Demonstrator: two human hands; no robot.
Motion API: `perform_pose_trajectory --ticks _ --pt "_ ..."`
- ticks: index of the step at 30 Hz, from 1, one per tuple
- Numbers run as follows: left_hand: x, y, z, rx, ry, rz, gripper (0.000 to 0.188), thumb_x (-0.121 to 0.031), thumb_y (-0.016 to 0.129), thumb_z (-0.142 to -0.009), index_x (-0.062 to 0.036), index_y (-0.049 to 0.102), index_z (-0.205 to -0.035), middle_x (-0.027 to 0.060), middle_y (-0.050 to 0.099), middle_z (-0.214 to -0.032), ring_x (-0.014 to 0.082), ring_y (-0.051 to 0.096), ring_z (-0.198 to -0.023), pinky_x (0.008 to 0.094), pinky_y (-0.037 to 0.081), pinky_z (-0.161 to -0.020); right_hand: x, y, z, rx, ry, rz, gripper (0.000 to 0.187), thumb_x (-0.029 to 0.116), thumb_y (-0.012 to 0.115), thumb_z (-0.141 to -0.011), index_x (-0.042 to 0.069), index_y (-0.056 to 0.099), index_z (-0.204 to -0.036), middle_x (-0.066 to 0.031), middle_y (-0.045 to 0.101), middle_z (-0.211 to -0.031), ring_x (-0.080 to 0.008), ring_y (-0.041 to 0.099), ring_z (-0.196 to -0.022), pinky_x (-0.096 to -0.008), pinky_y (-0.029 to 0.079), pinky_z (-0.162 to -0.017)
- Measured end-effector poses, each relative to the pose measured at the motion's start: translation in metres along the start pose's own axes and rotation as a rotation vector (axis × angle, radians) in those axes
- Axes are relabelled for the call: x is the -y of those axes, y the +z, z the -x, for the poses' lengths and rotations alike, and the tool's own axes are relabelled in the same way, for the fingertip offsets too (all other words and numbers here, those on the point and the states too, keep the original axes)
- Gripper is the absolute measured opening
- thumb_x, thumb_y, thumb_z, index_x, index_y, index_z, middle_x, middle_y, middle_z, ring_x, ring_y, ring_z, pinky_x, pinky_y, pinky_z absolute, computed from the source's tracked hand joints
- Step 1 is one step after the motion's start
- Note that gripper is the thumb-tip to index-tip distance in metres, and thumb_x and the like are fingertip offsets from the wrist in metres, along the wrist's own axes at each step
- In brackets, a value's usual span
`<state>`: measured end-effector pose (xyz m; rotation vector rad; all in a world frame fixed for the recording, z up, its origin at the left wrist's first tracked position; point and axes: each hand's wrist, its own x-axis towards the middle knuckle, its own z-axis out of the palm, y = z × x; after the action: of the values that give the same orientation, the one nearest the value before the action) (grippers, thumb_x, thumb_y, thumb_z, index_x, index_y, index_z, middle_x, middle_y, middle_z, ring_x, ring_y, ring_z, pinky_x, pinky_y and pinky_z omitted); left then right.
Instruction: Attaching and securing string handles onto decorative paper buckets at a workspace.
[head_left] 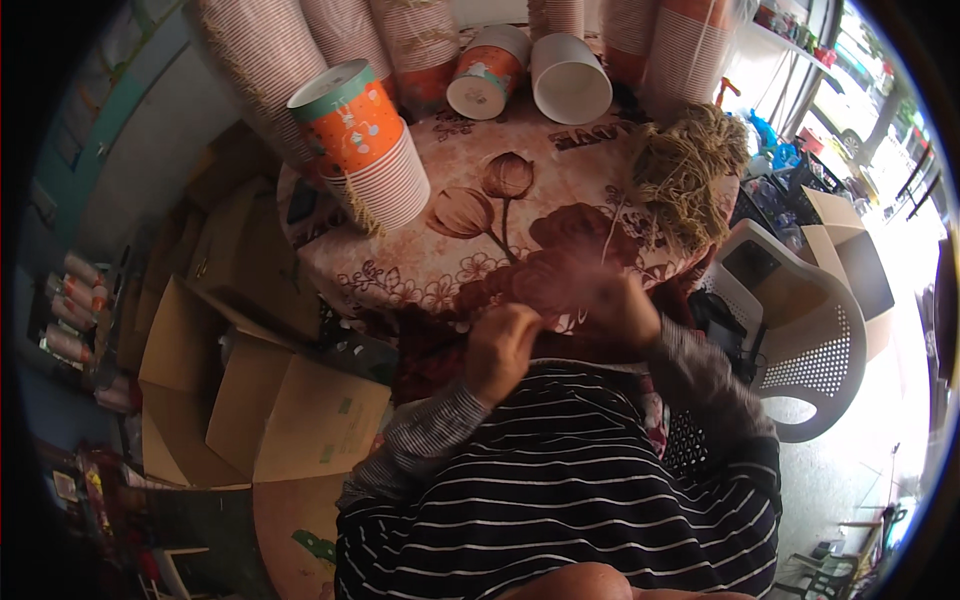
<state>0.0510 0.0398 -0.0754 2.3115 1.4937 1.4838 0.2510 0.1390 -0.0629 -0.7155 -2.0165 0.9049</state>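
Over the near edge of the flowered tablecloth [470, 285], my left hand [500, 350] is closed, thumb and fingertips pinched together. What it pinches, if anything, is too small to make out. To its right, my right hand [622, 308] is smeared by motion, so its fingers do not show clearly. A thin pale strand [611, 235] rises above my right hand toward a tangled heap of straw-coloured twine [690, 170] on the table's right. At the left, a leaning stack of paper tubs [385, 185], its top one orange and green, has twine along its side.
Tall plastic-wrapped tub stacks [265, 75] line the table's back. Two loose tubs, one patterned [490, 75] and one showing its white inside [575, 85], lie before them. Open cardboard boxes [310, 420] are at the left, a grey plastic chair [815, 340] at the right.
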Motion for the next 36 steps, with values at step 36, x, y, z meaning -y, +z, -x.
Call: perform_pose_trajectory --ticks 36 --pt "0.301 0.202 -0.355 -0.356 -0.411 0.094 0.027 -0.014 0.072 -0.082 -0.0014 0.054 -0.098 0.0103 0.062 -0.087 0.0237 0.062 -0.077 0.0364 0.049 -0.071 -0.264 -0.159 -0.320 -0.673 0.249 -0.190 0.022 0.019 0.058 -0.093 -0.001 0.060 -0.102 -0.0080 0.066 -0.085 -0.0149 0.062 -0.075 -0.0291 0.052 -0.068"
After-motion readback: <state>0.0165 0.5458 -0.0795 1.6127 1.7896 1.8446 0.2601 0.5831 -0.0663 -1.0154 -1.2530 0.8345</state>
